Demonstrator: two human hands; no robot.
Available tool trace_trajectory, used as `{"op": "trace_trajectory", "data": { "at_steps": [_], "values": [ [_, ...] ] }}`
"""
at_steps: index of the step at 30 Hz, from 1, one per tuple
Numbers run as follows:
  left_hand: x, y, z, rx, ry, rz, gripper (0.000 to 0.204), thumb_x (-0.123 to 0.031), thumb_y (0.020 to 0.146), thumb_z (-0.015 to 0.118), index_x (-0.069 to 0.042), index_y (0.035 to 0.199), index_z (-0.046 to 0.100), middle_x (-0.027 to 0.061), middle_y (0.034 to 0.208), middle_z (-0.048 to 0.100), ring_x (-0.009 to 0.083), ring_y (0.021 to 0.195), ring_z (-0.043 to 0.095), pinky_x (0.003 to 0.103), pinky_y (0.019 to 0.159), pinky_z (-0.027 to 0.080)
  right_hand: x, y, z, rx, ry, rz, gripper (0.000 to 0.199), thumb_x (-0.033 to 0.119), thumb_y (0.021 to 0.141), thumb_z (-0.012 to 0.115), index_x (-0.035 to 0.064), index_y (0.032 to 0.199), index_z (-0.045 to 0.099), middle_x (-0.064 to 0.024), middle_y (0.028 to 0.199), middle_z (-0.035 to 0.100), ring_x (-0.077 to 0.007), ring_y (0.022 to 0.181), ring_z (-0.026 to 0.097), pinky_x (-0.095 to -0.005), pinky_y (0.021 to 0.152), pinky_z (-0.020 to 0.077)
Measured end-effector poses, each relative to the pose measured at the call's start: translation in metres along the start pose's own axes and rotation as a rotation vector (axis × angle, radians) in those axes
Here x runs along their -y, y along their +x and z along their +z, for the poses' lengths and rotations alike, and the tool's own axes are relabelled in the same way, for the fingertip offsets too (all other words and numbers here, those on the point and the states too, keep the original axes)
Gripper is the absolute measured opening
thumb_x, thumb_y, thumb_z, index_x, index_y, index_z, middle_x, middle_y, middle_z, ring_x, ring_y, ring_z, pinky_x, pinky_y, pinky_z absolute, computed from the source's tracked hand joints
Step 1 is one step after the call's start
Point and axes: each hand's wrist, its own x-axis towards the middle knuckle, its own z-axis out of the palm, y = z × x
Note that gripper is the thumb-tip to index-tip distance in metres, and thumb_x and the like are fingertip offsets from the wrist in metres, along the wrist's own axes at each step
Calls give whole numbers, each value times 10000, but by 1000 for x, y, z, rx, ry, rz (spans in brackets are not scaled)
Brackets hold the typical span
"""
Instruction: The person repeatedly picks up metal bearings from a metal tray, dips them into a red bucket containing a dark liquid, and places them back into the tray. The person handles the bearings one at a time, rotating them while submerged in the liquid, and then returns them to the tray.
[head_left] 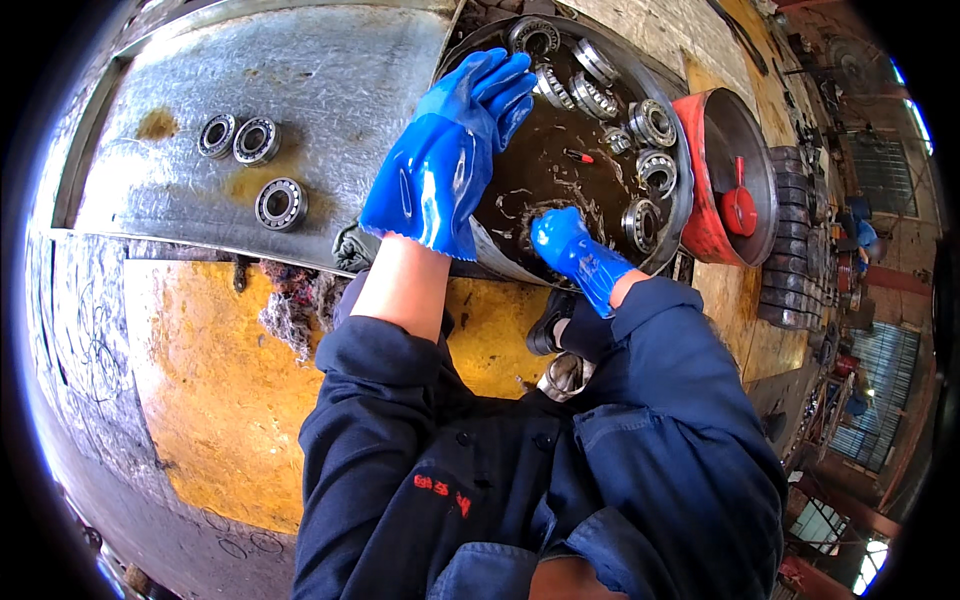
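My left hand (432, 160), in a long blue rubber glove, is open over the left rim of a round metal basin (682, 212). Its fingers stretch out and nothing shows in them. My right hand (572, 245), gloved the same way, is closed at the surface of the dark brown liquid (540, 185) in the basin's near part. Ripples surround it, and whatever it may hold is hidden. Several roller bearings, among them one bearing (652, 124) at the right, lie along the basin's far and right sides. A small red-and-black object (579, 156) shows in the liquid.
Left of the basin, three bearings (280, 204) rest on an oil-stained metal table (330, 90). A red drum (700, 190) at the right has a red round, handled object (739, 208) inside. Grey rags (290, 320) hang by the table's near edge, above yellow flooring (220, 380).
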Motion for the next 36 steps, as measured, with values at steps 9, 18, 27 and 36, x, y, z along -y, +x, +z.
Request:
{"op": "trace_trajectory", "data": {
  "at_steps": [9, 18, 27, 36],
  "values": [
    [-6, -4, -5, -24, -8, -26, 358, -308, 1029, 533, -69, 1294, 547, 162, 1282, 639, 309, 1138, 648, 404, 952, 542, -1, -8, -1, 13, 732, 405, 330, 208, 760, 690, 60, 1053, 733, -219, 1049, 705, -390, 961, 689, -454, 808, 555],
    [5, 1, -3, 55, 50, 9, 396, -293, 1031, 492, -36, 1330, 532, 188, 1342, 603, 338, 1233, 594, 412, 992, 542, -6, 11, 5, -102, 47, 17, 129, 115, 783, 631, 101, 834, 749, -128, 919, 745, -305, 892, 724, -448, 727, 554],
    [17, -6, -3, 32, 159, -53, 462, -270, 1057, 450, 29, 1408, 433, 218, 1417, 523, 345, 1292, 538, 406, 1054, 481, -70, -81, -79, -265, 951, 560, 474, 407, 798, 640, -14, 1011, 680, -277, 919, 688, -407, 871, 687, -466, 763, 521],
    [61, -13, -2, -113, 487, -361, 428, -262, 1022, 536, -42, 1388, 503, 158, 1390, 570, 285, 1247, 576, 380, 1050, 465, -71, -103, -37, -717, 1657, 597, 386, 314, 904, 634, -31, 1073, 668, -117, 863, 710, -164, 781, 643, -335, 735, 508]
  ]
}}
